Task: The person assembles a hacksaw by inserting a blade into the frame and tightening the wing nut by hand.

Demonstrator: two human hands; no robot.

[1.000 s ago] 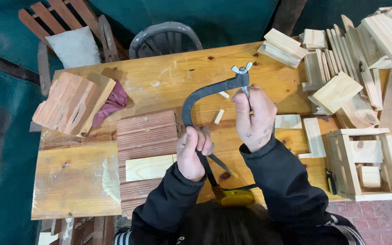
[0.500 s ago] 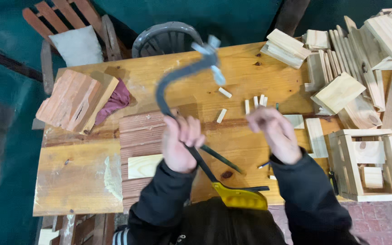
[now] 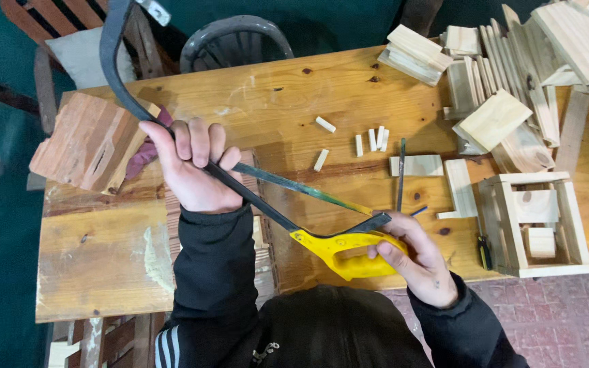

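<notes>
I hold a hacksaw over the wooden table (image 3: 267,88). My left hand (image 3: 195,167) is closed around its black curved frame (image 3: 114,75), which arcs up to the top left. Fingers of my right hand (image 3: 417,262) hook into the yellow handle (image 3: 335,249) near the table's front edge. The thin blade (image 3: 294,185) runs from beside my left hand toward the handle and looks loose from the frame's far end.
Several short wooden pegs (image 3: 373,138) and a thin dark rod (image 3: 401,174) lie mid-table. An open wooden box (image 3: 536,221) stands at the right, stacked wood pieces (image 3: 499,116) behind it. A reddish wood block (image 3: 86,140) lies left. A dark chair (image 3: 236,41) stands behind the table.
My right hand let go of the saw's far end and came down to the yellow handle. The frame swung left and up with my left hand.
</notes>
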